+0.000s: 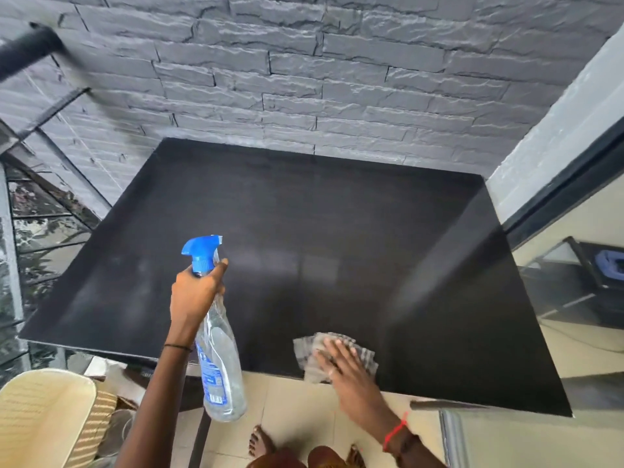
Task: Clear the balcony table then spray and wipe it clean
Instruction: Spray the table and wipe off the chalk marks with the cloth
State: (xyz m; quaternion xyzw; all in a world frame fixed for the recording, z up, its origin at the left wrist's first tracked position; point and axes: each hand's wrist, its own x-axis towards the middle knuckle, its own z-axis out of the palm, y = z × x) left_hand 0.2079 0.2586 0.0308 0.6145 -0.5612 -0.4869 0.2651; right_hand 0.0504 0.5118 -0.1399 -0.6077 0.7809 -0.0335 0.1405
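The black balcony table (304,214) fills the middle of the head view, its top bare. My left hand (196,292) grips the neck of a clear spray bottle (219,359) with a blue trigger head, held above the table's near left part, nozzle aimed over the top. My right hand (341,363) lies flat, fingers spread, pressing a grey checked cloth (309,352) onto the table's near edge. A pale hazy patch shows on the surface ahead of the nozzle.
A grey stone-brick wall (304,79) backs the table. A cream wicker chair (47,417) stands at the lower left. A black railing (27,52) runs along the left, and a glass door (574,282) is on the right. My bare feet stand on cream floor tiles (290,403).
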